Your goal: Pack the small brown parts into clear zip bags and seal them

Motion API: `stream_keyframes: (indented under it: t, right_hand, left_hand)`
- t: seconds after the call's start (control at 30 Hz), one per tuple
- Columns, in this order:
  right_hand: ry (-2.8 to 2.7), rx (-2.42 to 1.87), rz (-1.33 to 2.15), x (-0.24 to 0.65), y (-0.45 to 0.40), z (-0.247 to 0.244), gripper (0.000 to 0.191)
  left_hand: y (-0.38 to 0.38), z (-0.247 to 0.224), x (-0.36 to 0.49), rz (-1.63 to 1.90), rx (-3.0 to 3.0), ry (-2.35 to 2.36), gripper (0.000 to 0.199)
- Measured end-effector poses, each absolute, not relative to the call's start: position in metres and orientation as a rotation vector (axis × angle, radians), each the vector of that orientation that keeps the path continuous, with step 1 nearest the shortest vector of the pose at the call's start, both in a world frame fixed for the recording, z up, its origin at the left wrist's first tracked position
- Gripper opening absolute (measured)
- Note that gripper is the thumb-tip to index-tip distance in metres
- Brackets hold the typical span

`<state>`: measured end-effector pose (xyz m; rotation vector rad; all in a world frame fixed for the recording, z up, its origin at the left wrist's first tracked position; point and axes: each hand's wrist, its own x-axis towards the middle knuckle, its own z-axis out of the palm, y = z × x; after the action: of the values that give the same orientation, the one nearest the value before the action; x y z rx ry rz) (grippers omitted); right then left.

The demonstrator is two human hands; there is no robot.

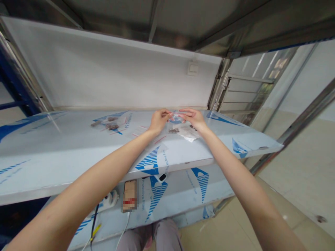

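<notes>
Over the shelf, near the wall, my left hand [158,121] and my right hand [194,117] face each other. Both have their fingertips pinched on a small clear zip bag [176,119] with a reddish line at its top. A little pile of brownish metallic pieces [173,131] lies just below the bag; their kind is too small to tell. Beside it a crumpled white sheet [188,134] is partly hidden by my right hand, with a few dark pieces on it. Flat clear bags with red lines [140,131] lie left of my left wrist.
Small bags with brownish pieces [112,126] lie on the film-covered metal shelf [78,150] at the left. On the lower shelf are a phone [130,195] with a white cable and a white power strip [111,199]. A metal shelf hangs overhead; a wall switch [193,68] is behind.
</notes>
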<state>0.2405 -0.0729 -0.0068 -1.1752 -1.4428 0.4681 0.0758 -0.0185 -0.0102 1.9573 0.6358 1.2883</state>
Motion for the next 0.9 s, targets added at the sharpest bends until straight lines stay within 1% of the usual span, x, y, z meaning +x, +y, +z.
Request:
stream_keyframes:
  t: [0.17, 0.37, 0.5, 0.6, 0.7, 0.9]
  right_hand:
    - [-1.41, -1.204, 0.411, 0.2372, -0.0787, -0.0064, 0.049]
    - [-1.359, -1.181, 0.422, 0.2348, -0.082, -0.0051, 0.044]
    - [-1.328, -1.181, 0.441, 0.2373, -0.0792, -0.0062, 0.049]
    - [-1.356, -1.19, 0.468, 0.2383, -0.0781, -0.0072, 0.052]
    - [-1.377, -1.184, 0.503, 0.2373, -0.0784, -0.0083, 0.054]
    - [-1.427, -1.191, 0.454, 0.2326, -0.0801, -0.0102, 0.052]
  left_hand:
    - [-0.0235, -0.0083, 0.0746, 1.298, 2.012, 0.675, 0.015]
    - [-0.0286, -0.0048, 0.0736, 1.319, 2.081, 0.673, 0.012]
    - [-0.0285, -0.0066, 0.0739, 1.324, 2.173, 0.624, 0.014]
    - [-0.0282, -0.0081, 0.074, 1.323, 2.197, 0.56, 0.01]
    - [-0.0281, -0.0076, 0.0741, 1.293, 2.227, 0.539, 0.013]
    - [-0.0272, -0.0043, 0.0727, 1.267, 2.318, 0.731, 0.017]
